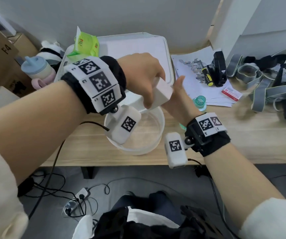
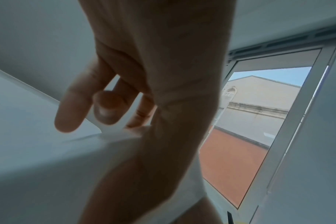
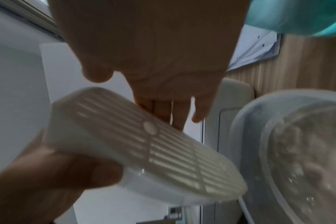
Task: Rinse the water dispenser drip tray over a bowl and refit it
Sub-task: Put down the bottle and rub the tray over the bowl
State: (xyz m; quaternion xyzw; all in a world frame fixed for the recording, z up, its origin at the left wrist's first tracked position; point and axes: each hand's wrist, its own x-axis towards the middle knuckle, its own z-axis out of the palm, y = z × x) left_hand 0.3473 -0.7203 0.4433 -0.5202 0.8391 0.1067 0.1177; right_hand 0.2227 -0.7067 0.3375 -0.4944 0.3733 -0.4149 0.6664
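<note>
Over the desk [image 1: 207, 135], left hand [image 1: 142, 75] grips drip tray [image 1: 163, 94] above bowl [image 1: 157, 135].

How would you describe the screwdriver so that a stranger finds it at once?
Start at the wooden desk and go to the white papers right of the white water dispenser. The screwdriver lies on them, beside a black device. Only it has a yellow-and-black striped handle.
</note>
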